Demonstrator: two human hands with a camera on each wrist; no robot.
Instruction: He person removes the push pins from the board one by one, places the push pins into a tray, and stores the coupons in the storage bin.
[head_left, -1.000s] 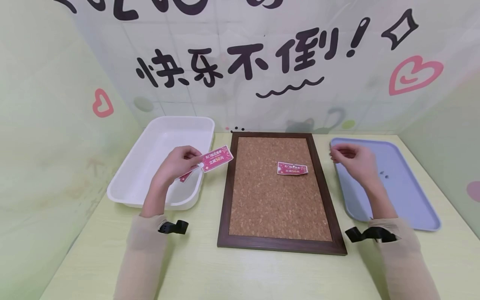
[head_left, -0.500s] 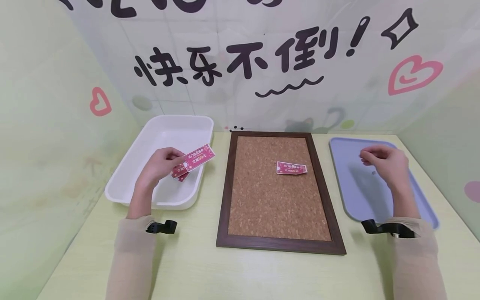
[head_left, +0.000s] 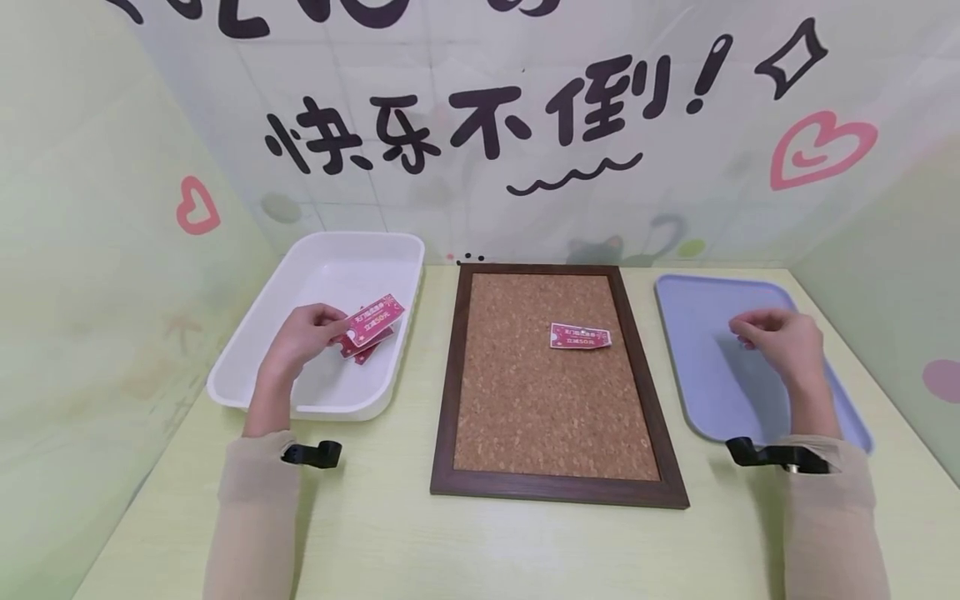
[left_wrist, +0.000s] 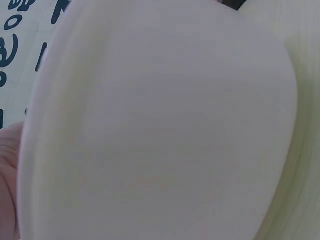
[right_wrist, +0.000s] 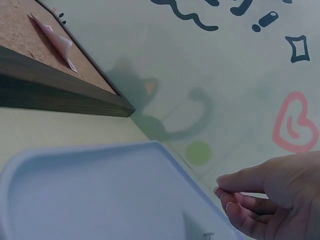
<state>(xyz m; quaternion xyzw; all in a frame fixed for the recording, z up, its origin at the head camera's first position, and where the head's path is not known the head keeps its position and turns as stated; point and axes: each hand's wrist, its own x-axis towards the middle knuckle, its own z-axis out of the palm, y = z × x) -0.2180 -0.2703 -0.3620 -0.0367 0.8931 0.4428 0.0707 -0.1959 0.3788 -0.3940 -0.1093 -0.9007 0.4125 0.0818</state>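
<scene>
My left hand [head_left: 300,340] pinches a pink printed coupon [head_left: 378,318] by its left end over the white bin [head_left: 247,375]. Below it, more pink coupons [head_left: 373,350] lie in the bin. In the left wrist view the bin's wall [left_wrist: 165,125] covers most of the picture, and only part of the hand shows at the left edge. My right hand [head_left: 783,343] is above the blue tray [head_left: 697,383], thumb and curled fingers drawn together with nothing visible between them. A small pushpin [right_wrist: 209,235] stands on the tray below those fingers in the right wrist view.
Between bin and tray lies a cork board [head_left: 547,417] in a dark wooden frame [head_left: 562,487]. Another pink coupon [head_left: 579,337] is on its upper right, its edge lifted. A printed backdrop [head_left: 480,200] rises behind the table.
My left hand has moved left with its coupon, from the board's edge to over the bin. My right hand has moved right over the tray and dipped slightly.
</scene>
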